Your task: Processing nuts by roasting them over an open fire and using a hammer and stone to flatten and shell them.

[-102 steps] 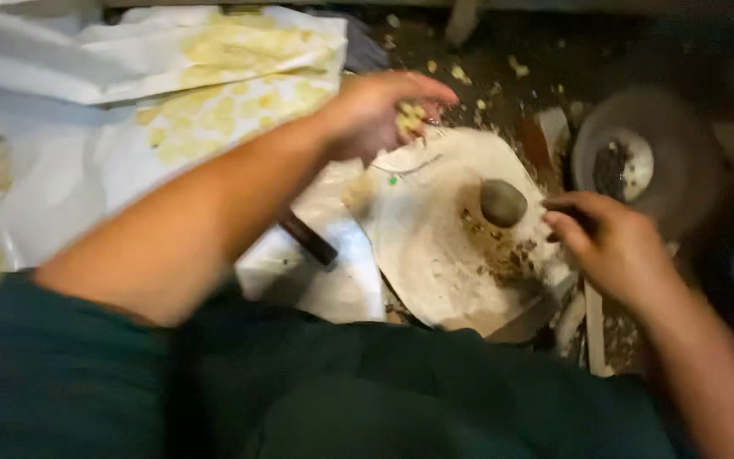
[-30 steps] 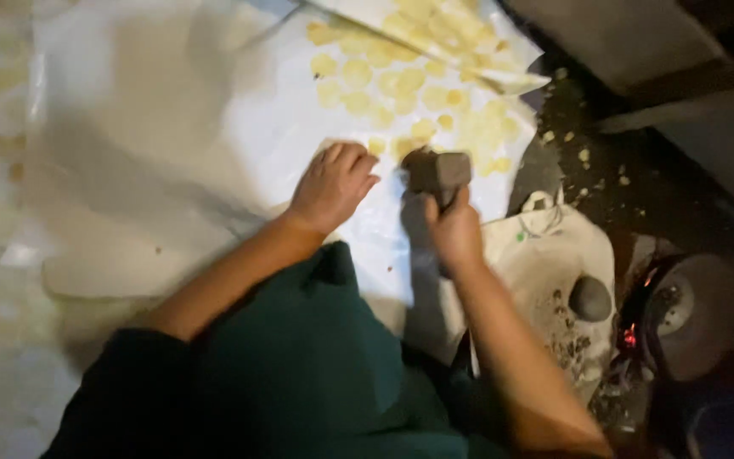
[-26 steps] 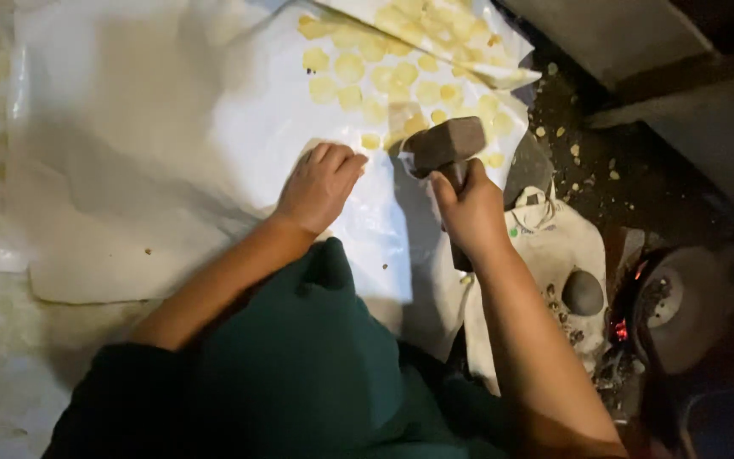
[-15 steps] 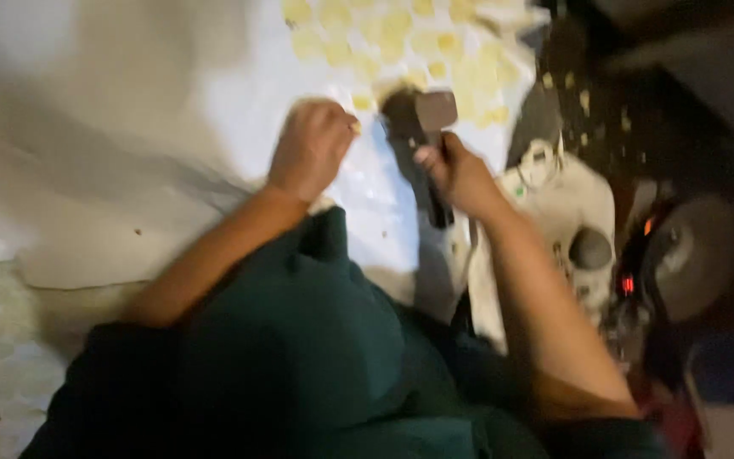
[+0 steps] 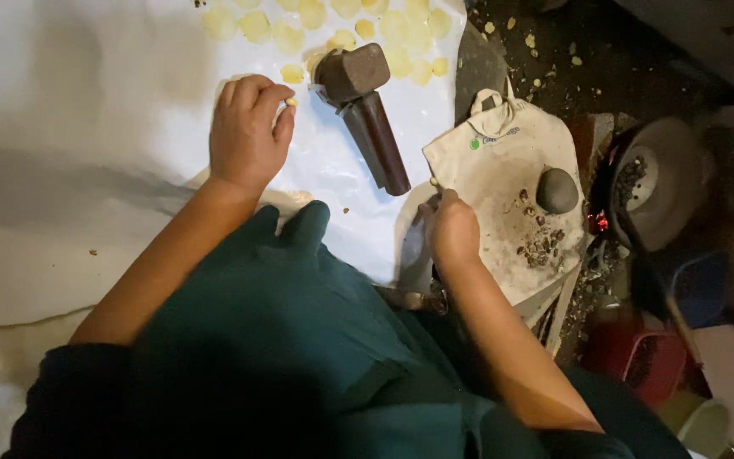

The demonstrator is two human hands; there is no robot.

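- A white sheet (image 5: 112,127), smooth and faintly creased, covered the floor; its top edge carried a scatter of flat, pale yellow discs (image 5: 256,25), too many and too overlapped to count exactly.
- One mallet (image 5: 363,110) lay on the sheet near that top edge, untouched by either hand: a blocky grey head and a dark, rounded wooden handle pointing toward the sheet's right edge.
- The left hand (image 5: 246,136) rested on the sheet just left of the mallet head, fingers curled narrow, pinching one small yellow piece (image 5: 290,101) between thumb and forefinger.
- The right hand (image 5: 452,234) sat at the sheet's right edge, touching the near-left corner of a cloth bag (image 5: 490,161); its fingers were bent, and whether they held anything could not be told.
- The bag was cream fabric, soiled, lying flat with one loop handle at its top edge; on it lay one smooth, rounded grey stone (image 5: 556,189) and a loose heap of small dark brown bits (image 5: 541,246).
- One round bowl (image 5: 664,183), pale rim and dark inside, stood right of the bag and held dark fragments.
- Yellow crumbs (image 5: 545,51) dotted the dark floor above the bag.
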